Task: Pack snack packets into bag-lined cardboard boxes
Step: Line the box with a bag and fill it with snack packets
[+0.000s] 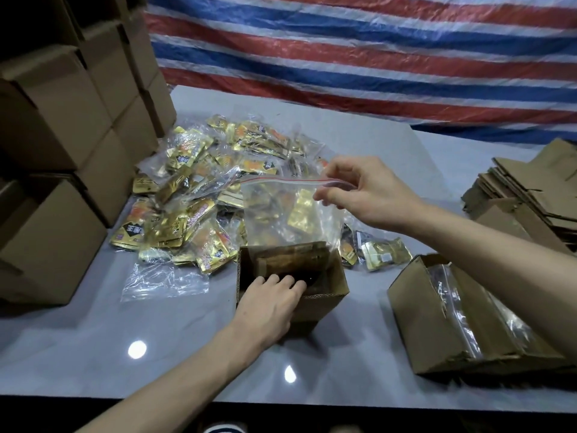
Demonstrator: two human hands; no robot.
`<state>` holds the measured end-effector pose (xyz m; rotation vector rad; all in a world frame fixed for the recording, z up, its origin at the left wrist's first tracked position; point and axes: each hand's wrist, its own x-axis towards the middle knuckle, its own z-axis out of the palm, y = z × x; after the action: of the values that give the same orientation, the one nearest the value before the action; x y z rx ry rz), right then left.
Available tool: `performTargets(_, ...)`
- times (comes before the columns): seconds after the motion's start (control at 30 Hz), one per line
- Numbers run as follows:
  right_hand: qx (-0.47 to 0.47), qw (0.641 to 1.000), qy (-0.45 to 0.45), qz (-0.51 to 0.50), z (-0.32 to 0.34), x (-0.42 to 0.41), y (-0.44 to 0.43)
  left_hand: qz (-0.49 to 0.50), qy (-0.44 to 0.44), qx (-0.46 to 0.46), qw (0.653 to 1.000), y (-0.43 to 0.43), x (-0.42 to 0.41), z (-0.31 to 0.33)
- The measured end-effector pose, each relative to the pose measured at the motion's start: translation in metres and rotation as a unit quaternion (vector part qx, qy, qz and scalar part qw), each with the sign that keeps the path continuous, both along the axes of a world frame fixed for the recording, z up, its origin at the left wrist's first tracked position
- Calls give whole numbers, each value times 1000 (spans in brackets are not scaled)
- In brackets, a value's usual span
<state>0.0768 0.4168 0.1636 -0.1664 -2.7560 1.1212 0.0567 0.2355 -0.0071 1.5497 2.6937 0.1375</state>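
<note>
glossy grey table (pixel 175 364) under gold packet heap (pixel 199 195), open box (pixel 324 295), flattened cartons (pixel 524 195)

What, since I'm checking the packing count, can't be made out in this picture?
Head view only:
left hand: fingertips dip into the open box; whether it grips the wall is unclear.
Its floor: too dark.
zip bag, pinched by the right hand: lower end hidden behind the box wall; packets inside blurred.
snack packets: print too blurred to read.
lying box: partly covered by the right forearm.

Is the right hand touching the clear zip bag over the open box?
Touching. Head view: the right hand pinches the top edge of the clear zip bag.
</note>
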Motion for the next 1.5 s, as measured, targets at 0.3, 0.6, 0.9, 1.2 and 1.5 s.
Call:
performTargets(0.3,209,956,-191,74,-17,2,6,-11,-21,-5,1000,-6,-1,9)
performTargets(0.6,136,976,-166,38,-57,8,9,-41,-28,189,981,-15,-2,12)
performTargets(0.9,-188,935,-298,38,-83,10,6,247,-310,375,838,-33,-25,27)
performTargets(1.2,42,939,-339,41,-97,-3,2,214,-252,193,924,-24,-38,34)
performTargets(1.5,293,954,-56,9,-121,13,-22,310,-128,59,940,6,-46,36)
